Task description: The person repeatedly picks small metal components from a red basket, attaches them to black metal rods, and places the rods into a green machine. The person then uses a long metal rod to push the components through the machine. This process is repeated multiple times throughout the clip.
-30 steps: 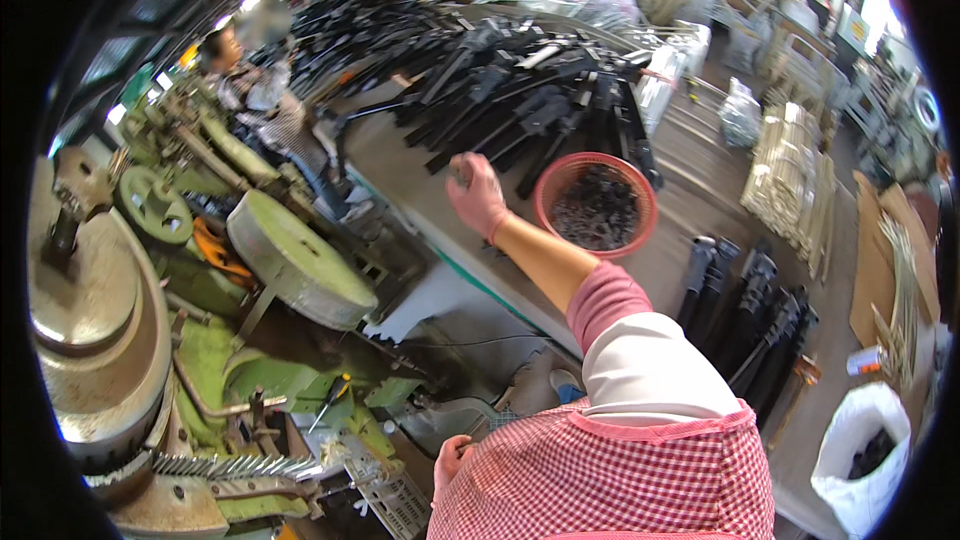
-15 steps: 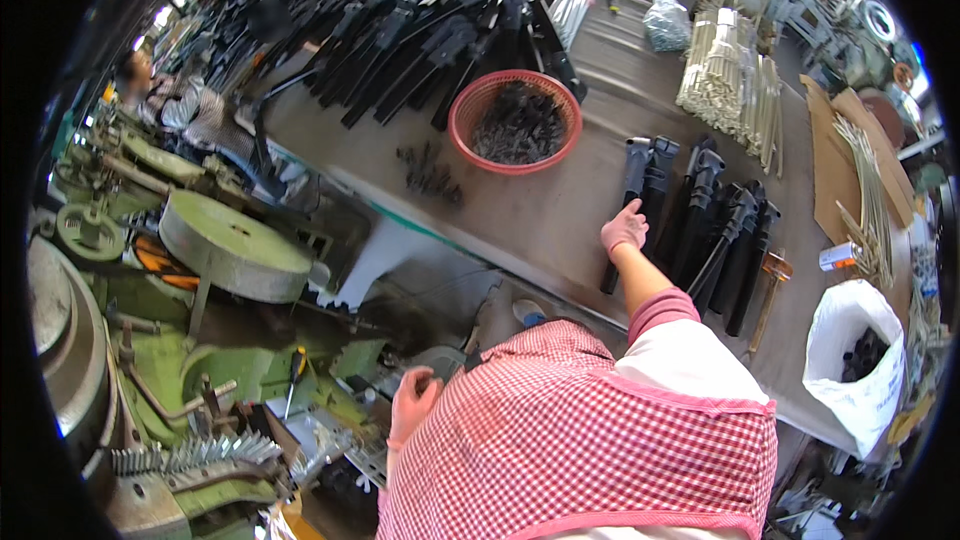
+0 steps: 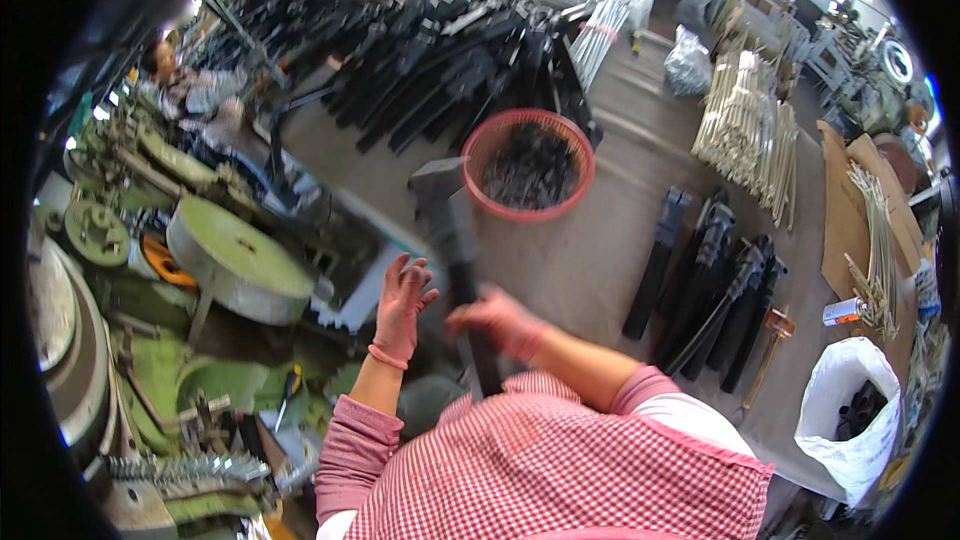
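A long black tube part (image 3: 455, 245) with a wider, angled head is in my right hand (image 3: 503, 322). The tube is upright in front of my apron and smeared by motion. Just to its left, my left hand (image 3: 400, 308) is raised with fingers apart, holding nothing. It looks close to the tube, with a small gap. More black tube parts (image 3: 654, 275) with clamp-like heads lie side by side on the table (image 3: 595, 260) to the right. A red plastic basket (image 3: 520, 215) beyond my hands holds many small black pieces (image 3: 530, 165).
A big heap of black tube parts (image 3: 420, 70) covers the far left. Bundled pale rods (image 3: 740, 125), cardboard (image 3: 845, 210), a hammer (image 3: 768, 350), a can (image 3: 843, 312) and a white sack (image 3: 840, 440) are on the right. Green machinery (image 3: 240, 260) stands left, near another person (image 3: 200, 90).
My right hand has lifted one black tube part off the right-hand row and brought it left, before my body. My left hand has risen towards it from low beside my apron.
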